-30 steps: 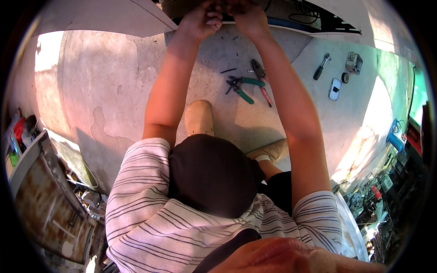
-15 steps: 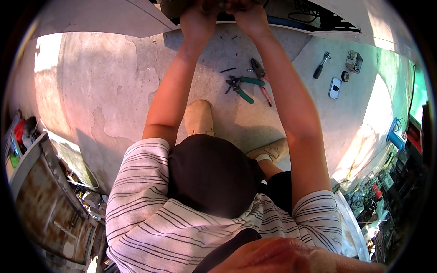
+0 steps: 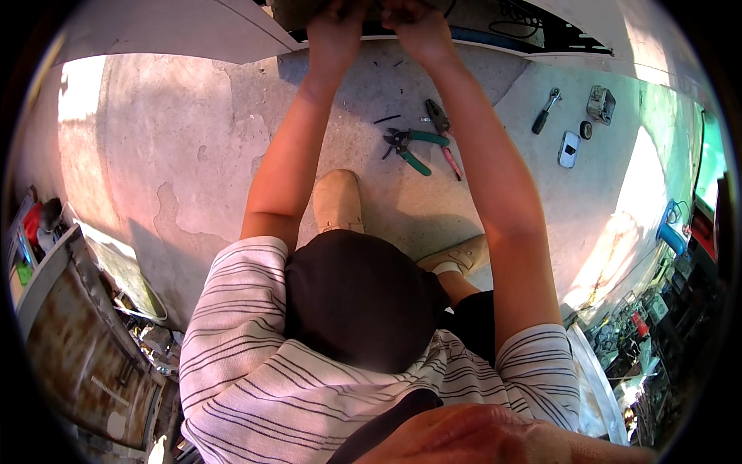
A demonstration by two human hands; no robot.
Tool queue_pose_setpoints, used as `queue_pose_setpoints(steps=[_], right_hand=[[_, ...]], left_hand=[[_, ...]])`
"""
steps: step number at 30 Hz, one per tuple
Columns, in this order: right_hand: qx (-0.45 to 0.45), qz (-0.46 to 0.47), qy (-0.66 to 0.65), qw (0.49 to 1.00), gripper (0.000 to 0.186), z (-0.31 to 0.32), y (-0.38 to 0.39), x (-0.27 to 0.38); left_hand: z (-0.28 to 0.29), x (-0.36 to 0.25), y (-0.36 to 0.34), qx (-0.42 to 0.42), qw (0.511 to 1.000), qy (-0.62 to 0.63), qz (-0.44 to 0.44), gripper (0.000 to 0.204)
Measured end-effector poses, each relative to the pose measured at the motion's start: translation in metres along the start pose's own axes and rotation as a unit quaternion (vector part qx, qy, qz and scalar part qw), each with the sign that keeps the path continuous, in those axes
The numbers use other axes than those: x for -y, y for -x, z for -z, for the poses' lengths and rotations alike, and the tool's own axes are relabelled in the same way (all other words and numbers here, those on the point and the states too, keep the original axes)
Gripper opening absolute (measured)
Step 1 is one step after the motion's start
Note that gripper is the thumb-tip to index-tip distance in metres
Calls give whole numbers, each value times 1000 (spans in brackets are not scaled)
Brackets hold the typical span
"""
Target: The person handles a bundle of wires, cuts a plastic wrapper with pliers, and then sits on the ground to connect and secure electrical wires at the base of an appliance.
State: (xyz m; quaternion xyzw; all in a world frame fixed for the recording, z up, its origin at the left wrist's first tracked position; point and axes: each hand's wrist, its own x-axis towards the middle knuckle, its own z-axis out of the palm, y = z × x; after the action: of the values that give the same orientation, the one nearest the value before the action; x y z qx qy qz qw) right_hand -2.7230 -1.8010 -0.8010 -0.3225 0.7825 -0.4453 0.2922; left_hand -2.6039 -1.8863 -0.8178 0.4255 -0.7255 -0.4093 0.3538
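Both hands reach forward to the top edge of the view: the left hand and the right hand close on a dark piece of equipment that sits low at the far edge of the concrete floor, though whether the fingers clamp it or only press on it I cannot tell. This looks like close work on that unit, and the next move probably calls for a tool from the floor, where green-handled pliers and red-handled pliers lie just below the hands. No labelled package shows clearly; a small white flat device, a grey boxy part and a wrench lie to the right.
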Motion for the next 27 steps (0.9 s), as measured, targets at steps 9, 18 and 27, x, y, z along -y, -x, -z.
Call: queue_pose_setpoints(steps=[9, 18, 27], right_hand=[[-2, -4, -13, 1000, 19, -2, 0, 0], [3, -5, 7, 1000, 19, -1, 3, 9], [-7, 3, 20, 1000, 20, 1, 6, 11]], left_hand=[[-12, 65, -15, -47, 894, -210, -393, 21], [10, -10, 9, -22, 986, -120, -117, 31], [14, -14, 11, -33, 986, -119, -110, 22]])
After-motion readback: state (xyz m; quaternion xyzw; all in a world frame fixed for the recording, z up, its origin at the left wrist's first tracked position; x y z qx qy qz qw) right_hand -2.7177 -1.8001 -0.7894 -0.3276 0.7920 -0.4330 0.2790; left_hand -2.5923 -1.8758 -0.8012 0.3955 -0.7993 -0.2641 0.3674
